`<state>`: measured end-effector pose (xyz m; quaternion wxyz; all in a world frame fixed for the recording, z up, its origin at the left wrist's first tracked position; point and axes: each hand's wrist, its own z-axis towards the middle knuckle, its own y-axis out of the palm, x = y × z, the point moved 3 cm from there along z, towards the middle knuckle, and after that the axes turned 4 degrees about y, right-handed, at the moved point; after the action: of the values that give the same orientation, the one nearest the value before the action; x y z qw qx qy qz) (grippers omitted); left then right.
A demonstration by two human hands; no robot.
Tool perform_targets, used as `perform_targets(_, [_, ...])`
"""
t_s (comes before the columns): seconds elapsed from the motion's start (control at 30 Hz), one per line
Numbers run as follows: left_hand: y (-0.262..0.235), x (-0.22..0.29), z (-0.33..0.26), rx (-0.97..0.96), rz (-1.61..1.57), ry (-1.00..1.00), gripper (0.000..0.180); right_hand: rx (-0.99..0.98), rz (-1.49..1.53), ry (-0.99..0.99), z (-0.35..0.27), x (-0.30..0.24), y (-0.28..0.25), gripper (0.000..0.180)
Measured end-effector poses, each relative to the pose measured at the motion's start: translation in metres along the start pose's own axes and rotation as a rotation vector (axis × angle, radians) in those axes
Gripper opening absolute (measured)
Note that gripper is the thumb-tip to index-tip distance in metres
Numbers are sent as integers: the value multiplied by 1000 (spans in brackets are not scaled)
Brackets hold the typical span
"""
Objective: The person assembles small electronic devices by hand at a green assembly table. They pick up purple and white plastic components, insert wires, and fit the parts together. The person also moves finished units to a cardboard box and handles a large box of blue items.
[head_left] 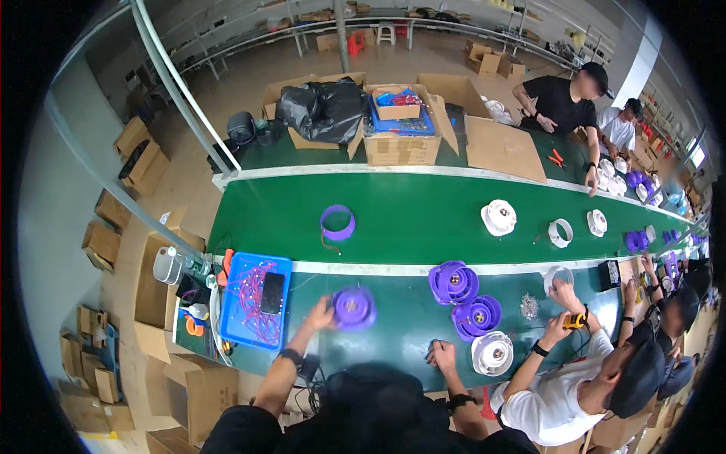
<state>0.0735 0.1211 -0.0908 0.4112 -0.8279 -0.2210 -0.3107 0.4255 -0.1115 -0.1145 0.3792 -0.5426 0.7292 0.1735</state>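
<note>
My left hand (322, 312) grips the left rim of a round purple plastic housing (353, 308) with a metal part at its centre. The housing is blurred by motion over the green worktable (393, 356). My right hand (442, 355) rests near the table's front edge, fingers curled in and nothing seen in them. Beyond it lie two more purple housings, one (454, 282) behind the other (477, 316). A white housing (492, 353) sits just right of my right hand.
On the left, a blue tray (283, 333) holds tangled red-purple wires and a dark phone (272, 293). A green conveyor belt (416, 212) carries a purple ring (337, 223) and white housings (499, 218). At right, a co-worker holds a yellow tool (575, 321) beside small loose parts (529, 306).
</note>
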Motion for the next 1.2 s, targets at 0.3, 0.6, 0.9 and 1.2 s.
perform_targets(0.3, [42, 72, 26, -547, -248, 179, 30, -149, 70, 46, 0, 0, -2, 37])
perform_targets(0.6, [9, -50, -74, -460, -500, -200, 29, -85, -14, 39, -4, -5, -5, 32])
perform_targets(0.9, [14, -69, -78, -382, -470, -325, 42, -60, 9, 30, -3, 0, -6, 34])
perform_targets(1.2, [12, -76, -90, -314, -449, -217, 46, 445, -494, -596, -75, -48, -40, 17])
